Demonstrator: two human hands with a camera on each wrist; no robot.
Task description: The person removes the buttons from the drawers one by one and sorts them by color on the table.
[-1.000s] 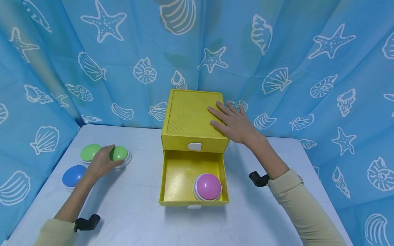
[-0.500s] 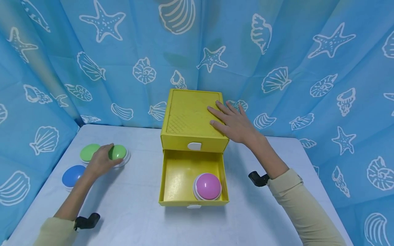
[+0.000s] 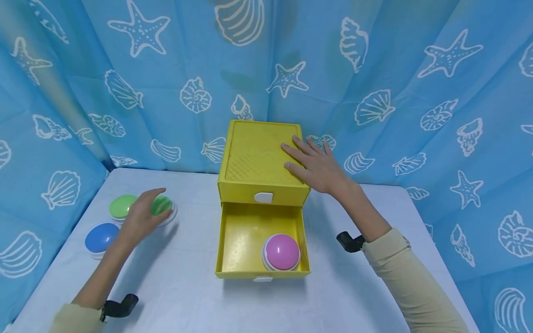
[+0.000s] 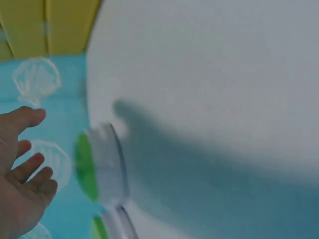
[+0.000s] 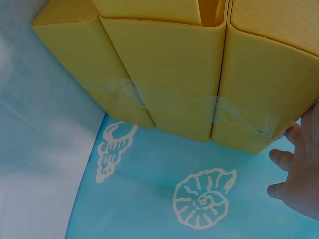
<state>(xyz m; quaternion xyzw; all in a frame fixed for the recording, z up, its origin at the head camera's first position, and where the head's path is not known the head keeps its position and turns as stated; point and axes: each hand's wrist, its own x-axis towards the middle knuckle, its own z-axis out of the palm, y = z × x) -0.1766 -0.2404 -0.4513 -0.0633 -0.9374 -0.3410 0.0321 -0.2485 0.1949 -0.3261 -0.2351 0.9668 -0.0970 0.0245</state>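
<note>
Green dome (image 3: 160, 205) sits right under the left hand (image 3: 142, 216), loosely spread and grabbing nothing; right hand (image 3: 318, 169) just rests splayed on the yellow box (image 3: 258, 150), nothing gripped.

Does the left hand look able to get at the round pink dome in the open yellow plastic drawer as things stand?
Probably yes: the left hand is empty, nothing covers the pink dome, and the yellow drawer is open, so a reach from above seems free.
</note>
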